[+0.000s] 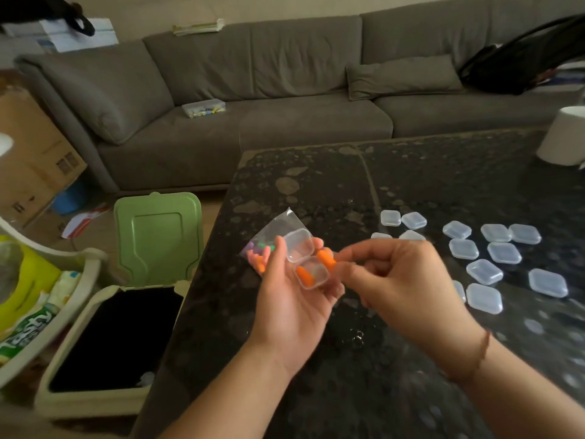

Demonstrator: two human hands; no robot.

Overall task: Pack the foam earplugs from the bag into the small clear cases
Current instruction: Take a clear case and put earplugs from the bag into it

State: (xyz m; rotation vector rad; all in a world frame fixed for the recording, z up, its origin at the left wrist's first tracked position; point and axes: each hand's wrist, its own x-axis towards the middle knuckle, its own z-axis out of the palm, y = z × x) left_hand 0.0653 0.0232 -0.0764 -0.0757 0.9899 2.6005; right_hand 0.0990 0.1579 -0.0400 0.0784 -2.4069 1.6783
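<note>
My left hand (292, 299) is palm up over the dark table and holds a small clear case (305, 259) with its lid open. One orange earplug (304, 276) lies inside the case. Under the same hand is a clear plastic bag (269, 234) with several coloured earplugs. My right hand (395, 280) pinches a second orange earplug (326, 259) right at the case's edge. Several shut clear cases (484, 271) lie on the table to the right.
The dark mottled table (348, 359) carries a white pot (566, 137) at its far right corner. An open bin with a green lid (158, 236) stands at the table's left edge. A grey sofa (285, 90) lies behind.
</note>
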